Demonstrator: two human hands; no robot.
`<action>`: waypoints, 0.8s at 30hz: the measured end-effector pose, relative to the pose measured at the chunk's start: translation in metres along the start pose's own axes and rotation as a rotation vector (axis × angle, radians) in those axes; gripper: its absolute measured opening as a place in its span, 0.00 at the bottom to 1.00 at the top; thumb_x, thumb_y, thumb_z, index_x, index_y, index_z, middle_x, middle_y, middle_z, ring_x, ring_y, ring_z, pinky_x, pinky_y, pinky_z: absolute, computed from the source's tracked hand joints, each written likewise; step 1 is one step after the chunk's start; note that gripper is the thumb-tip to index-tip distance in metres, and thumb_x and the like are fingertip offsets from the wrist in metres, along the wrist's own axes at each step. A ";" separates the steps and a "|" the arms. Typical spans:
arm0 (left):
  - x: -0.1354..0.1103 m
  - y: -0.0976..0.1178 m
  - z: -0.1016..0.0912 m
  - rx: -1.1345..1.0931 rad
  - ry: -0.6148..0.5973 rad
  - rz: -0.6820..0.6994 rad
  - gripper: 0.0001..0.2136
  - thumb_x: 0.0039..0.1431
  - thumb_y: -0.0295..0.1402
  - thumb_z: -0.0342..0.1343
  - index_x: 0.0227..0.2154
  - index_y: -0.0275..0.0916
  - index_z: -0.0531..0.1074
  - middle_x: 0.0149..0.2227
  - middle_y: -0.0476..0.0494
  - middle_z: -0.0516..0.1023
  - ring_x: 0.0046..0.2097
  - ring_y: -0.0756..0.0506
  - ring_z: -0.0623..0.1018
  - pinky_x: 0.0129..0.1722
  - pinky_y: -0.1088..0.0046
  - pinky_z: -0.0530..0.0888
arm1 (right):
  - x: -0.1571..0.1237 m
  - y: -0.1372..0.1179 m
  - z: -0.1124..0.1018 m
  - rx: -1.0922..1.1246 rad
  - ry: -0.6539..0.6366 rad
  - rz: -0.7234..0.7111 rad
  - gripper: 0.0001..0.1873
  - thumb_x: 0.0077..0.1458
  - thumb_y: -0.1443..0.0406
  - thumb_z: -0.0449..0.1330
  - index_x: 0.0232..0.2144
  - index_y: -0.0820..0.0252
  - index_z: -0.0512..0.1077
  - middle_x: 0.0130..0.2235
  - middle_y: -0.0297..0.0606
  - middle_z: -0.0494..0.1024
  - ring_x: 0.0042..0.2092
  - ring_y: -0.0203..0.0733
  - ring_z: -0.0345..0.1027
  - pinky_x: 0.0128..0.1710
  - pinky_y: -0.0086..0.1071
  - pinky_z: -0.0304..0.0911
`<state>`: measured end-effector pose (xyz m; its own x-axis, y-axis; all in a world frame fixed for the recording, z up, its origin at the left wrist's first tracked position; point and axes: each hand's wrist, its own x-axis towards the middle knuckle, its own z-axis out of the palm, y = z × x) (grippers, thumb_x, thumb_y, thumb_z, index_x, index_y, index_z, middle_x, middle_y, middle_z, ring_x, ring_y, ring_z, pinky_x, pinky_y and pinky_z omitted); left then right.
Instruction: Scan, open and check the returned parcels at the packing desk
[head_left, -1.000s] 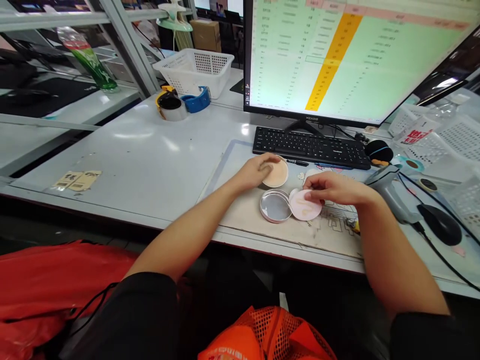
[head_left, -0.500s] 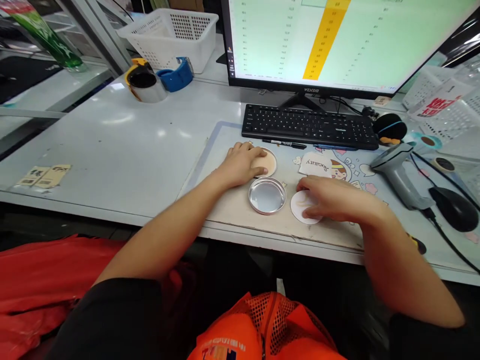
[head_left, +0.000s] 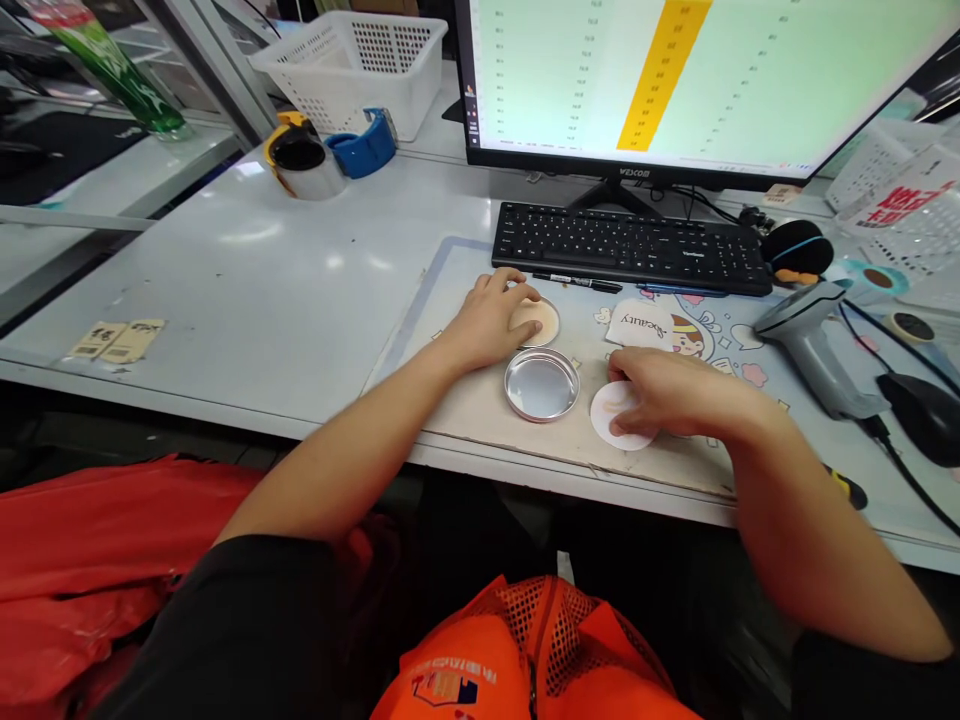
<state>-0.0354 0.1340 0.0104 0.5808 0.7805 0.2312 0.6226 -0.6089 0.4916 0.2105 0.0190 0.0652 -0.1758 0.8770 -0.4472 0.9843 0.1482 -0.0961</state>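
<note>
A shallow round tin with a cream-coloured face [head_left: 546, 322] lies flat on the desk mat. Around its left side is my left hand [head_left: 491, 320], thumb on the face and fingers curved at the far rim. Just nearer to me sits an open silver lid [head_left: 541, 385], shiny inside and touched by neither hand. To the right of the lid, my right hand [head_left: 660, 390] has its fingers bent over a flat white disc [head_left: 611, 415]. Its thumb presses on the disc near the front, and the palm hides the disc's right part.
A white "beauty" card [head_left: 636, 326] lies behind my right hand. Beyond are a marker [head_left: 577, 283], a black keyboard [head_left: 630, 245] and a monitor [head_left: 637, 172]. At right rest a grey barcode scanner [head_left: 814, 345] and a mouse [head_left: 919, 415]. A tape dispenser [head_left: 304, 165] stands back left.
The view has shifted slightly, so everything appears a little further right. Both hands stay at the same tin and disc, with only slight finger movement.
</note>
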 end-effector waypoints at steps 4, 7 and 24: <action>-0.001 0.002 -0.004 -0.048 0.015 0.001 0.16 0.65 0.37 0.58 0.54 0.42 0.74 0.63 0.39 0.65 0.66 0.34 0.65 0.69 0.50 0.63 | -0.003 0.001 -0.003 0.081 -0.030 -0.062 0.14 0.46 0.59 0.66 0.35 0.54 0.68 0.36 0.38 0.77 0.34 0.44 0.67 0.29 0.35 0.55; -0.001 0.003 -0.006 -0.079 0.038 0.007 0.14 0.65 0.36 0.57 0.53 0.43 0.74 0.62 0.39 0.66 0.65 0.35 0.66 0.68 0.51 0.63 | -0.008 0.007 -0.010 0.223 0.011 -0.111 0.15 0.50 0.59 0.65 0.41 0.53 0.71 0.35 0.35 0.78 0.33 0.43 0.68 0.31 0.35 0.59; -0.030 0.029 -0.044 -0.039 -0.485 0.091 0.06 0.56 0.39 0.65 0.33 0.45 0.81 0.40 0.42 0.75 0.48 0.36 0.76 0.48 0.59 0.73 | -0.012 0.001 -0.014 0.798 0.677 -0.203 0.15 0.54 0.55 0.73 0.39 0.55 0.78 0.32 0.34 0.79 0.29 0.36 0.69 0.26 0.30 0.65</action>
<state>-0.0577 0.0991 0.0543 0.8149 0.5629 -0.1380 0.5432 -0.6588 0.5205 0.2135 0.0153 0.0827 -0.0469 0.9773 0.2065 0.5978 0.1931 -0.7781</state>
